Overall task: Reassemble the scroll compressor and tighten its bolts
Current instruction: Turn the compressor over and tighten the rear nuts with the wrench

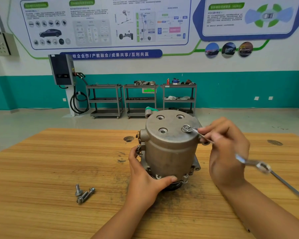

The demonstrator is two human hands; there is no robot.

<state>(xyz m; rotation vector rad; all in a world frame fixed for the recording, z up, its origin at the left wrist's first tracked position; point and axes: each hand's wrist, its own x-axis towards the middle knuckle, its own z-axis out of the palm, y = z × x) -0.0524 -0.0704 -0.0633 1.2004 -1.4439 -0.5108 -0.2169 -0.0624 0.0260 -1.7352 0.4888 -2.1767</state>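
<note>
The compressor is stood on end near the middle of the wooden table, so that its flat cap faces upward and the bolt holes can be reached from above. It is gripped low on its left side by the left hand, the thumb laid across the front of the base and the fingers wrapped round behind; this hold is judged to brace the housing against turning. A wrench is held in the curled fingers of the right hand, and its ring end is seated over a bolt in the hole nearest that hand. The far end of the wrench is blurred, which suggests a swing. Three other holes in the cap are seen empty, and three loose bolts are kept together on the table to the left, within reach. A long metal rod lies on the table at the right.
</note>
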